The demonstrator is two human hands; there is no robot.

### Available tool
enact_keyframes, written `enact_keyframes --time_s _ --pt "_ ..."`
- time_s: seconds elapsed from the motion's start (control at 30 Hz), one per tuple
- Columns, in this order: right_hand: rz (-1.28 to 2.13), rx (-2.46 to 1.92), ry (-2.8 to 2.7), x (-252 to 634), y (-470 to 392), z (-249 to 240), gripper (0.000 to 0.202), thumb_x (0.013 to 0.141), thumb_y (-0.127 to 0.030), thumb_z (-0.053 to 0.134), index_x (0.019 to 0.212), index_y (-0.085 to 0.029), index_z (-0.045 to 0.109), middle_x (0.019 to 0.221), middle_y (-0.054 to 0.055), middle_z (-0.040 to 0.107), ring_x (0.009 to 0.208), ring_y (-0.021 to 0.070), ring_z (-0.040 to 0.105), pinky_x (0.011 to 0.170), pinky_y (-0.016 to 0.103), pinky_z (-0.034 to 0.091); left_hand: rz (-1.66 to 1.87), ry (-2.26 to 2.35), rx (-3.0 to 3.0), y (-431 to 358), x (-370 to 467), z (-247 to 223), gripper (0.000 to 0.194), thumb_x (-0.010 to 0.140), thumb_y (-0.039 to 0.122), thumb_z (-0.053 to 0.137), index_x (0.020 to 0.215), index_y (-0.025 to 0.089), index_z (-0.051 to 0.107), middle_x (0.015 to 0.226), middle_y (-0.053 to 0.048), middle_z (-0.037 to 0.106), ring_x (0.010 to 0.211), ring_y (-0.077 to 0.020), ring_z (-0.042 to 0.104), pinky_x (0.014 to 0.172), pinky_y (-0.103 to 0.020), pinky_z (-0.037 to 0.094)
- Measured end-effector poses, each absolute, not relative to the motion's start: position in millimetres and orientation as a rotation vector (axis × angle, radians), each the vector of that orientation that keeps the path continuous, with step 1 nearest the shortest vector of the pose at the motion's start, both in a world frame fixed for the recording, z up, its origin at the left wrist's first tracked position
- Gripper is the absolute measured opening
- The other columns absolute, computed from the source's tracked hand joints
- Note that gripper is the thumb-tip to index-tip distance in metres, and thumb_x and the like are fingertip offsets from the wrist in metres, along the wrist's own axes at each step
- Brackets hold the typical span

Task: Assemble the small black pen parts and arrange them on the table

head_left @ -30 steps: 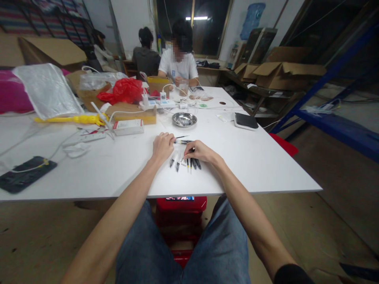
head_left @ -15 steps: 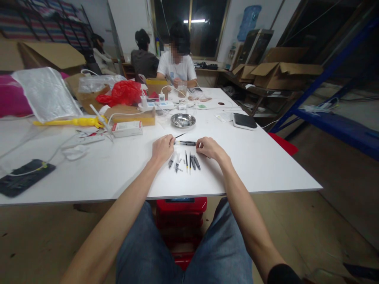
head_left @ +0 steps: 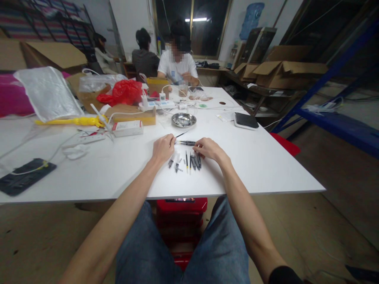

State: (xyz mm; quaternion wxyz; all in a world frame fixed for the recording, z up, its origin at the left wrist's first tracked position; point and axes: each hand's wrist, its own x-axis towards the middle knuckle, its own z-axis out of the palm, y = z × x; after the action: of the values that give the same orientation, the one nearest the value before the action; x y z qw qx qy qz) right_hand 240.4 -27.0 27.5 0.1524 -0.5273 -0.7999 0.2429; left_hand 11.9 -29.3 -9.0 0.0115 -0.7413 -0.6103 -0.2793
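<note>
My left hand [head_left: 164, 148] is closed round the left end of slim black-and-clear pens [head_left: 186, 142] lying crosswise. A thin dark refill [head_left: 181, 134] slants out beyond its fingertips; whether it is gripped is unclear. At the pens' right end is my right hand [head_left: 209, 148], its fingers slightly apart and curled above the table, with no object visible in them. Below it lie several black pen pieces [head_left: 195, 162] side by side. To their left are two dark refills with yellow ends [head_left: 187, 161], tiny grey parts [head_left: 184, 161], and clear barrels with black ends [head_left: 177, 165].
A shiny metal bowl [head_left: 184, 120] stands beyond my hands on the white table [head_left: 266, 165]. Left are a small box [head_left: 128, 128], a power strip [head_left: 156, 104] and a red bag [head_left: 124, 92]. A black-topped device [head_left: 246, 120] lies right. A person [head_left: 179, 65] sits opposite.
Another black piece now lies in the row under my right hand. That hand's fingers have shifted slightly left and loosened. My left hand stays with the pens.
</note>
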Motion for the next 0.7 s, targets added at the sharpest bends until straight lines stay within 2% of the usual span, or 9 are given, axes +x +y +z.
enact_keyframes --time_s 0.1,0.23,0.33,0.47,0.57,0.7 --pt "0.727 -1.464 -2.262 242 -25 29 0.023 0.092 -0.023 0.062 0.075 -0.015 0.073 0.057 0.003 0.065 0.052 0.0124 0.053 0.061 0.028 0.037 -0.876 -1.904 -2.306 -29 12 -9 0.026 0.104 0.030 0.043 0.090 0.023 0.063 0.096 -0.006 0.075 0.091 -0.0237 0.068 0.073 -0.034 0.038" --pt "0.926 -1.095 -2.266 235 -25 27 0.019 0.087 -0.029 0.070 0.081 -0.012 0.076 0.061 0.001 0.066 0.058 0.0117 0.054 0.061 0.026 0.039 -0.851 -1.912 -2.293 -29 12 -10 0.027 0.104 0.031 0.042 0.092 0.023 0.064 0.098 -0.007 0.076 0.092 -0.0236 0.068 0.073 -0.034 0.038" --pt "1.095 -0.889 -2.345 222 -29 23 0.024 0.083 -0.036 0.077 0.084 -0.011 0.078 0.069 0.002 0.070 0.062 0.0113 0.054 0.061 0.025 0.040 -0.839 -1.907 -2.297 -30 12 -10 0.027 0.105 0.031 0.042 0.092 0.023 0.064 0.099 -0.007 0.076 0.092 -0.0234 0.068 0.072 -0.034 0.038" --pt "1.211 -0.827 -2.487 206 -37 16 0.023 0.079 -0.034 0.082 0.085 -0.012 0.079 0.069 0.001 0.071 0.060 0.0103 0.054 0.059 0.024 0.039 -0.835 -1.897 -2.303 -29 12 -10 0.028 0.105 0.031 0.041 0.092 0.023 0.064 0.098 -0.006 0.076 0.091 -0.0236 0.069 0.071 -0.035 0.037" --pt "1.176 -0.885 -2.543 203 -41 15 0.020 0.076 -0.030 0.085 0.085 -0.013 0.079 0.070 0.001 0.071 0.061 0.0105 0.057 0.060 0.023 0.040 -0.813 -1.917 -2.300 -29 12 -10 0.028 0.105 0.031 0.041 0.093 0.022 0.065 0.099 -0.006 0.076 0.093 -0.0232 0.069 0.071 -0.034 0.037" --pt "0.965 -0.983 -2.627 201 -47 21 0.020 0.075 -0.027 0.088 0.086 -0.013 0.079 0.076 0.002 0.072 0.067 0.0125 0.061 0.064 0.024 0.041 -0.803 -1.932 -2.284 -30 13 -9 0.028 0.105 0.031 0.042 0.094 0.022 0.065 0.100 -0.007 0.077 0.093 -0.0229 0.068 0.071 -0.034 0.036"
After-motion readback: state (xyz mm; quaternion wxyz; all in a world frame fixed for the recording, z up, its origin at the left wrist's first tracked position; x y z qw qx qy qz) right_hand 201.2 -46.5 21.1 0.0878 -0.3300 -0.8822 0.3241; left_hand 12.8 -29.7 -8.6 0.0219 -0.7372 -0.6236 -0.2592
